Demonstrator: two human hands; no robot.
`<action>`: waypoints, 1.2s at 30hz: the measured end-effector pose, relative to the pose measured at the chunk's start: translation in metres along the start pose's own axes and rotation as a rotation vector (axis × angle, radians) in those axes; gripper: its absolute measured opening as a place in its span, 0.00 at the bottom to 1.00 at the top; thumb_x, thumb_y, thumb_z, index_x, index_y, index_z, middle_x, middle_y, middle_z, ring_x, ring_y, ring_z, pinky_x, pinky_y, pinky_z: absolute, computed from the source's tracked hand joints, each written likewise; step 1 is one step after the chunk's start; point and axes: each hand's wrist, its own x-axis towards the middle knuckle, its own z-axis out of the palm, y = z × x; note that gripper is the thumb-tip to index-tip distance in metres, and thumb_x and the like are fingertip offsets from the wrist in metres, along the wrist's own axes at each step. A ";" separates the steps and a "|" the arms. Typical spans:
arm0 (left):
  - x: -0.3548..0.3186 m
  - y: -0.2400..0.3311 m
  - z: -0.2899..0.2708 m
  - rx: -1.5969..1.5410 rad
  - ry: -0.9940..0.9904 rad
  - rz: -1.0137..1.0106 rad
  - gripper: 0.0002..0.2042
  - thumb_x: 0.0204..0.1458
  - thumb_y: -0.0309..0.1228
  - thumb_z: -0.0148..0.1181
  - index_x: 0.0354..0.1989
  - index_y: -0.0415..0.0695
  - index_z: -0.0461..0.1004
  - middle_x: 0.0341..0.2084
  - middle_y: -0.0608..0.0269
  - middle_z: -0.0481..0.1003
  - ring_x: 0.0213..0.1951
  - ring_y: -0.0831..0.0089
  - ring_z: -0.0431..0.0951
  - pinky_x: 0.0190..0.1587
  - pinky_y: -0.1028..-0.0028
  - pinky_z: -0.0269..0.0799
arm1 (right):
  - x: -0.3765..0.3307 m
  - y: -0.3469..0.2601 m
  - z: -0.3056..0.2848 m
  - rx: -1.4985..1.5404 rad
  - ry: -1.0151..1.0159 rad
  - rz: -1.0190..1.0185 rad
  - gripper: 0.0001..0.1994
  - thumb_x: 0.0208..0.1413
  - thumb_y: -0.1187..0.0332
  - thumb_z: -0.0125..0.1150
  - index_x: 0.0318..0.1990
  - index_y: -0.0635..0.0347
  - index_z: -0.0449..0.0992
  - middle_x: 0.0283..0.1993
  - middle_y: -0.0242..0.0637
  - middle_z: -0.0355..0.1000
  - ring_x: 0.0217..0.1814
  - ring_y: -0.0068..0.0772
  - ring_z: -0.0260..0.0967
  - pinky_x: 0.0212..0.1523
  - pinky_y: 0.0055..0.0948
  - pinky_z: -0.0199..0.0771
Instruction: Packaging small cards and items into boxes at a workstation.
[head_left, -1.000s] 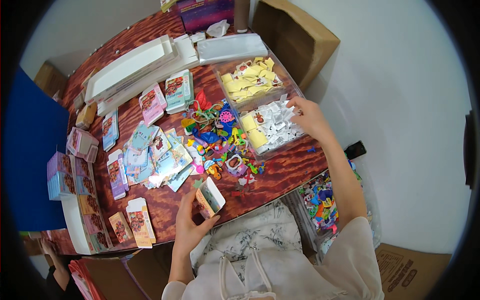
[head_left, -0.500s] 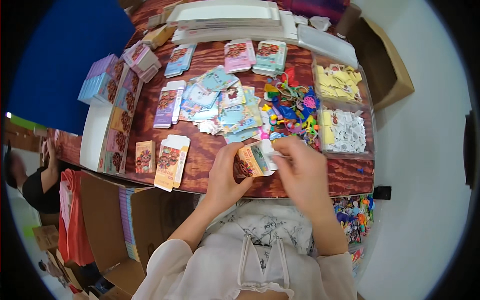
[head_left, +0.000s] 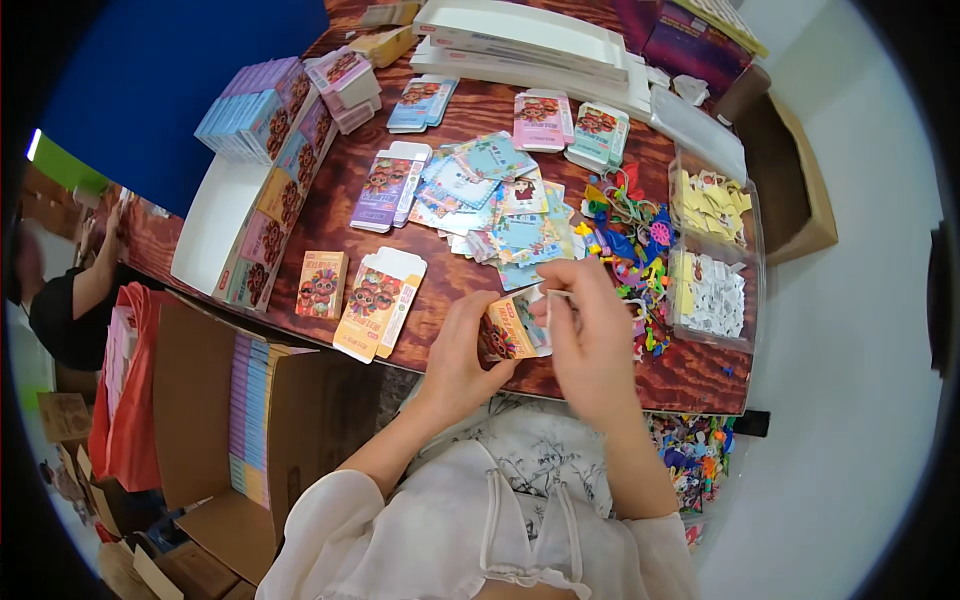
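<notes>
My left hand [head_left: 456, 358] is closed round a small orange cardboard box [head_left: 510, 328], tilted above the table's front edge. Its end facing right is open, with a blue-green printed surface showing inside. At that end my right hand [head_left: 592, 348] has its thumb and fingers pinched together. A pale edge shows between them; whether it is a box flap or a loose slip, I cannot tell. Just beyond the hands lies a spread of printed cards [head_left: 465, 190]. Flat orange cartons [head_left: 378, 302] and a folded-up orange box [head_left: 321, 284] are left of my left hand.
Small colourful plastic toys [head_left: 640, 240] are heaped at right, beside a clear tray [head_left: 757, 245] of yellow and white slips. Purple [head_left: 385, 187], blue [head_left: 421, 104], pink [head_left: 542, 122] and green [head_left: 598, 137] cartons lie behind. A white display tray [head_left: 205, 240] and an open brown carton [head_left: 195, 400] are at left.
The view has shifted, so the table's things appear farther right. My right fingers have curled in closer over the box's open end; my left hand keeps its hold.
</notes>
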 end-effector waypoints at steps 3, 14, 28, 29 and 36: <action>0.000 0.001 -0.002 -0.024 0.032 0.013 0.35 0.38 0.24 0.71 0.58 0.39 0.61 0.52 0.47 0.68 0.55 0.49 0.70 0.55 0.61 0.69 | 0.002 0.008 0.020 -0.301 0.021 -0.184 0.14 0.56 0.84 0.53 0.50 0.66 0.72 0.43 0.47 0.70 0.42 0.44 0.72 0.44 0.34 0.73; -0.009 -0.016 -0.003 -0.285 0.168 -0.150 0.36 0.41 0.28 0.73 0.59 0.38 0.61 0.50 0.49 0.69 0.53 0.53 0.73 0.54 0.62 0.70 | -0.015 0.013 0.025 -0.326 0.148 -0.469 0.13 0.49 0.83 0.63 0.44 0.64 0.76 0.49 0.44 0.72 0.47 0.46 0.70 0.47 0.36 0.72; -0.008 0.021 -0.025 -0.618 -0.155 -0.174 0.40 0.52 0.19 0.65 0.73 0.42 0.49 0.58 0.49 0.71 0.54 0.65 0.77 0.51 0.69 0.78 | -0.025 0.040 0.004 0.341 0.198 -0.040 0.14 0.58 0.81 0.57 0.52 0.67 0.73 0.48 0.37 0.73 0.48 0.23 0.70 0.51 0.22 0.68; -0.008 0.022 -0.025 -0.593 -0.181 -0.147 0.42 0.53 0.19 0.64 0.74 0.44 0.47 0.59 0.49 0.70 0.54 0.66 0.77 0.51 0.69 0.77 | -0.027 0.040 0.002 0.317 0.183 -0.059 0.12 0.59 0.80 0.56 0.51 0.68 0.74 0.48 0.37 0.73 0.48 0.23 0.70 0.52 0.22 0.68; -0.012 0.024 -0.021 -0.654 -0.224 -0.143 0.43 0.54 0.16 0.62 0.75 0.44 0.42 0.54 0.55 0.70 0.53 0.68 0.77 0.51 0.71 0.77 | -0.033 0.045 0.005 0.441 0.255 0.024 0.10 0.61 0.77 0.57 0.49 0.69 0.75 0.46 0.34 0.73 0.48 0.22 0.69 0.52 0.22 0.67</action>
